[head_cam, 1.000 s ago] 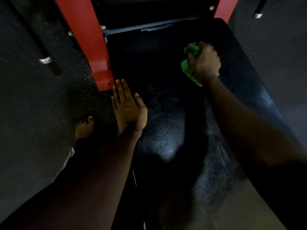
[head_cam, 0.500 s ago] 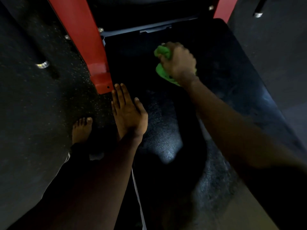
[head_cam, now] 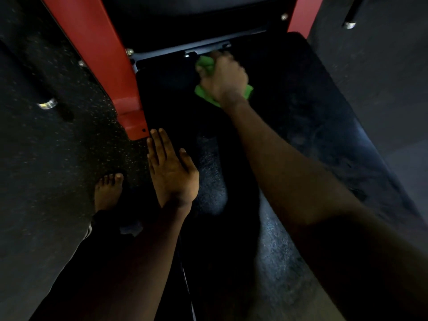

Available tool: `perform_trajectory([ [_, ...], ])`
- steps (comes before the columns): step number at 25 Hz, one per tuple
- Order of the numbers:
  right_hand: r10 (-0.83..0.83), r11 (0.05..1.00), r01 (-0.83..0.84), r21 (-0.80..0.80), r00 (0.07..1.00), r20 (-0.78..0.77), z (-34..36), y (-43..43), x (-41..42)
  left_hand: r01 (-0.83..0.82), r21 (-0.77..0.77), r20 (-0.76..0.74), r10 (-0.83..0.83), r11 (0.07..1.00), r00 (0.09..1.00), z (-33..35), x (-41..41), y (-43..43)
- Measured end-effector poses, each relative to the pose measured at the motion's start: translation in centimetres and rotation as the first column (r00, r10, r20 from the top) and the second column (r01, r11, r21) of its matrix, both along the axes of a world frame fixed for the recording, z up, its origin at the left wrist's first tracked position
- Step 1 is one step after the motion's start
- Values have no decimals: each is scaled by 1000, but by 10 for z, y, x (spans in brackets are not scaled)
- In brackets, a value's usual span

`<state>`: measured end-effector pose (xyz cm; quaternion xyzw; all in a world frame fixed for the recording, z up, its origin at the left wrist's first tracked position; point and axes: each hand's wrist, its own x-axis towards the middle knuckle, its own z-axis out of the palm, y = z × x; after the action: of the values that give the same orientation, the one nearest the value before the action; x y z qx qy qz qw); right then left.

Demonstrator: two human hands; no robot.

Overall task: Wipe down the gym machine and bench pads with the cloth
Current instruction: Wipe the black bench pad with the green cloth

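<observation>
Green bunched cloth (head_cam: 203, 66) fisted in my right hand (head_cam: 223, 78), scrubbing the black vinyl bench pad (head_cam: 301, 117); left hand (head_cam: 172, 172) spread flat for support.

Place: gym
Signs: red machine frame (head_cam: 97, 66) just beyond left fingertips (head_cam: 159, 140); black bench pad (head_cam: 301, 135); speckled rubber floor (head_cam: 58, 147)

You have no legible text here: no label, brand, number or sign can be read on the red frame (head_cam: 97, 56), the bench pad (head_cam: 301, 126) or the green cloth (head_cam: 205, 63).
</observation>
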<state>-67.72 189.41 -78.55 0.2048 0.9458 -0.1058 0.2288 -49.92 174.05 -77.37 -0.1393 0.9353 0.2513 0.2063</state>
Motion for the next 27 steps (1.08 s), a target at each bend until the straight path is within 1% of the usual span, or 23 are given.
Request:
perform_trajectory([
  [2, 111, 988, -110, -110, 994, 3, -4, -23, -9, -4, -4, 4, 4, 1000, 1000, 0, 0, 0],
  [4, 116, 986, -115, -120, 993, 0, -6, -13, -13, -3, -2, 0, 3, 1000, 1000, 1, 0, 1],
  [6, 32, 999, -32, -39, 999, -4, -9, 23, -12, -8, -1, 0, 8, 1000, 1000, 1, 0, -1],
  [9, -184, 974, 188, 124, 982, -45, -3, 96, 0, 5, 8, 6, -5, 1000, 1000, 2, 0, 0],
  [11, -258, 951, 267, 155, 963, -73, 10, 121, 15, 1, 9, 18, -1, 1000, 1000, 2, 0, 0],
  [13, -241, 956, 250, 150, 968, -75, 18, 113, 32, 2, 11, 19, -3, 1000, 1000, 2, 0, -1],
  [15, -188, 970, 198, 139, 979, -84, 24, 87, 50, 3, 12, 17, -3, 1000, 1000, 2, 0, 0],
  [19, -69, 996, 75, 57, 992, -104, 30, 59, 78, -9, 21, 37, 8, 1000, 999, 4, -1, 0],
  [20, -77, 996, 82, 47, 992, -97, 31, 65, 77, -6, 23, 42, 5, 1000, 999, 4, -1, 0],
  [21, -118, 991, 123, 56, 988, -98, 30, 75, 73, 0, 23, 43, -1, 1000, 999, 5, -1, 0],
  [24, -290, 941, 304, 149, 951, -109, 26, 98, 54, 3, 19, 31, -4, 1000, 1000, 4, -1, 0],
  [25, -302, 932, 315, 178, 948, -96, 23, 93, 50, -1, 14, 28, 0, 1000, 1000, 3, -1, 0],
  [27, -247, 951, 254, 174, 967, -63, 20, 67, 50, 3, 10, 23, -4, 1000, 1000, 2, -1, -2],
])
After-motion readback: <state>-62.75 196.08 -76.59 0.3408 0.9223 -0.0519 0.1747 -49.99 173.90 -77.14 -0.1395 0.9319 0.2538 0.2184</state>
